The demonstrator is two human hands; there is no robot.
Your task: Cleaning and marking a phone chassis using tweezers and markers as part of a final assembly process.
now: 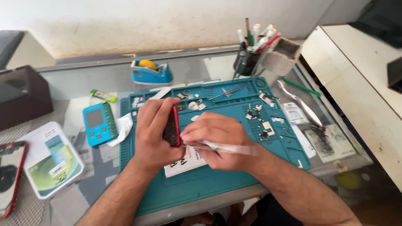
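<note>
My left hand (151, 129) grips a red-framed phone (172, 127), held on edge over the teal work mat (234, 180). My right hand (217, 140) is closed around a thin white-handled tool (234, 147) whose tip touches the phone's lower edge. A white paper with black print (186, 164) lies on the mat under both hands. Small screws and phone parts (261, 121) are scattered on the mat's right side.
A blue handheld device (98, 123) and white tissue lie left of the mat. A blue tape dispenser (150, 72), a pen cup (249, 56), metal tweezers (299, 102), a white box (52, 161) and another red phone (10, 175) sit on the glass table.
</note>
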